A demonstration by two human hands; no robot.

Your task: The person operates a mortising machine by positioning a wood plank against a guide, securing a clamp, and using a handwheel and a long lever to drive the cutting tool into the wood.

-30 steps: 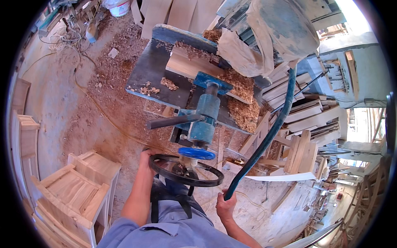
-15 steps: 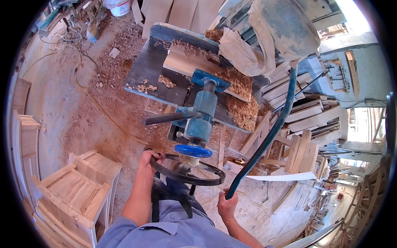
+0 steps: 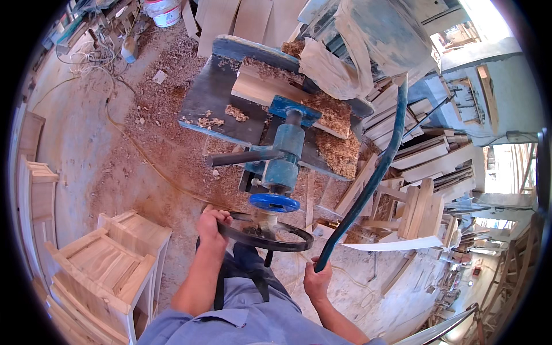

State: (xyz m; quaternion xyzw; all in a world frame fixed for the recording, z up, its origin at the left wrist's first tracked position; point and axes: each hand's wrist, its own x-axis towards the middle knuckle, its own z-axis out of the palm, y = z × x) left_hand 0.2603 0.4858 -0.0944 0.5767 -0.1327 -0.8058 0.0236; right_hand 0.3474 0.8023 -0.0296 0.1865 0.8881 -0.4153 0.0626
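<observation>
My left hand (image 3: 214,224) is closed round the left rim of a large black handwheel (image 3: 265,246) in front of my waist. My right hand (image 3: 317,282) grips the lower end of a long, curved dark-blue lever (image 3: 376,172), which reaches up to a cloth-draped machine head (image 3: 397,40). Between them rises a blue screw clamp (image 3: 287,144) with a bright blue wheel (image 3: 275,202) below and a dark bar handle (image 3: 241,158) to the left. Its plate meets a pale wooden workpiece (image 3: 259,86) on the dark machine table (image 3: 215,86). Wood chips partly cover the piece.
Light wooden cabinets (image 3: 109,264) stand at my lower left. A hose (image 3: 146,158) crosses the chip-strewn floor, and a white bucket (image 3: 167,14) stands at the far left. Boards (image 3: 437,155) are stacked on the right, beside a wooden frame (image 3: 420,213).
The machine table with its workpiece and clamp has shifted slightly right. The draped head and the lever's top appear a little farther left. Both hands keep their grips.
</observation>
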